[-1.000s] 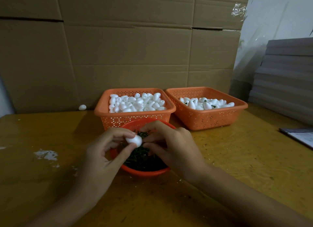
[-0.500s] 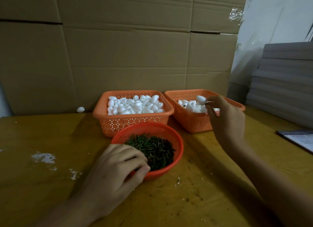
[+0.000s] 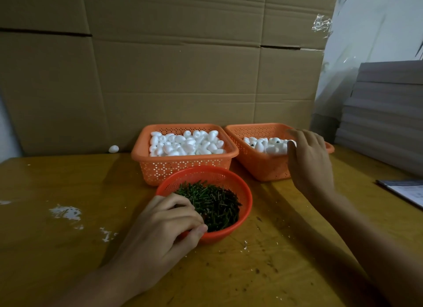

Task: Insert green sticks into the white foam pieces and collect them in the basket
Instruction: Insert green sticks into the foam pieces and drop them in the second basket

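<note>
My left hand (image 3: 164, 226) reaches into the round orange bowl (image 3: 245, 206), fingers curled into the pile of green sticks (image 3: 215, 203) and thumb closed against the fingertips at the near rim. The pinched sticks are hidden under the fingers. My right hand (image 3: 309, 162) hovers over the right orange basket (image 3: 258, 167) with its fingers spread loosely. A white foam piece (image 3: 292, 143) lies at its thumb tip, on top of the foam pieces with sticks (image 3: 265, 145). The left orange basket (image 3: 183, 167) is heaped with plain white foam pieces (image 3: 185, 143).
One loose foam piece (image 3: 113, 149) lies on the yellow table (image 3: 68, 249) by the cardboard wall (image 3: 160, 66). White crumbs (image 3: 66, 212) spot the table on the left. Grey boards (image 3: 384, 114) are stacked at the right, with a paper sheet (image 3: 407, 191) near them.
Both hands first held a foam piece over the bowl. My right hand carried it to the right basket and lowered it in, fingers loosening. My left hand dropped into the green sticks.
</note>
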